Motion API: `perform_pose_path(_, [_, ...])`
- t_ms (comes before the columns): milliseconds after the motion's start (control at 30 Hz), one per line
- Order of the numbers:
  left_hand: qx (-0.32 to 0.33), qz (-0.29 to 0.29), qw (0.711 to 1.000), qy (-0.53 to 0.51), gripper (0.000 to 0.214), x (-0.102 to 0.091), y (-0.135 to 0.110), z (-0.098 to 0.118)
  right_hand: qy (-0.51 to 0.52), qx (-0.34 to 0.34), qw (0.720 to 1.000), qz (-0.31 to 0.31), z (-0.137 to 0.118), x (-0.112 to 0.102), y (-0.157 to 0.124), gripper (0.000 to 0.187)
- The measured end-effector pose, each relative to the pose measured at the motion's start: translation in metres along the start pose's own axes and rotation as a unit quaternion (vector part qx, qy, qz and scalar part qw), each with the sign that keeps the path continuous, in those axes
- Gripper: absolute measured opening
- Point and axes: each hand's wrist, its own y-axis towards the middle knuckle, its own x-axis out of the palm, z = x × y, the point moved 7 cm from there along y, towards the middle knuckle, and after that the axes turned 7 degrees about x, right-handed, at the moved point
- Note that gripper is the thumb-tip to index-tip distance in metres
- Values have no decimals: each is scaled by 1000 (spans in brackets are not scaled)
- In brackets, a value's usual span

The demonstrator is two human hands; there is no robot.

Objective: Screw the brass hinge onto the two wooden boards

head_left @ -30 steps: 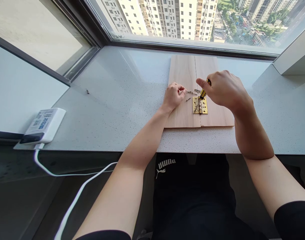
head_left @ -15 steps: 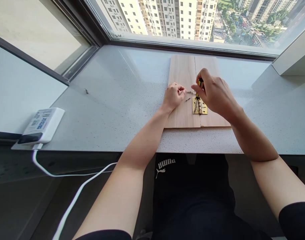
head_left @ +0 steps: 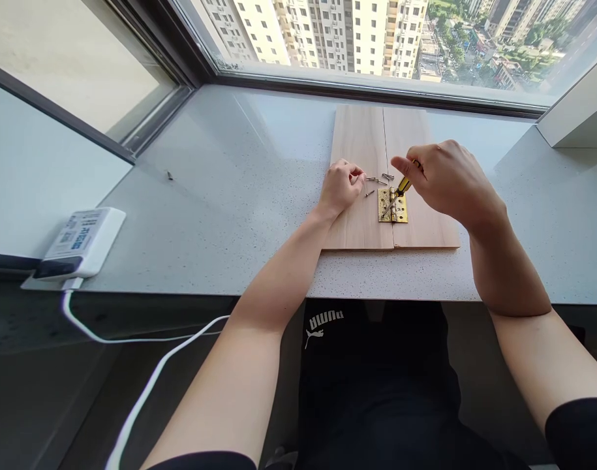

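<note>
Yellow-handled screwdriver [head_left: 402,187] slants down-left, tip on the brass hinge [head_left: 398,210], clenched in the right hand [head_left: 447,179]

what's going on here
A person is working at a stone window sill. Their right hand grips a yellow-handled screwdriver, its shaft over a brass hinge lying across the seam of two wooden boards. Their left hand rests on the boards beside loose screws.
</note>
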Motion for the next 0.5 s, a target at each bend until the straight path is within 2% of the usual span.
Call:
perform_pose_path(133, [-6,-5,1000,10,10,-1,0,-1,4,-51,998,-32,-7,4,-3,33])
perform_pose_path(233, [-10,-10,1000,13,11,-1,-1,-1,18,-88,996,-29,-13,4,-6,27])
perform_pose_path(333, [-12,-11,1000,6,12,-2,-1,0,26,-83,996,-13,-15,4,-5,35])
perform_pose_path(500, [-12,-8,1000,1,10,-4,-1,0,22,-35,999,-14,-11,4,3,60])
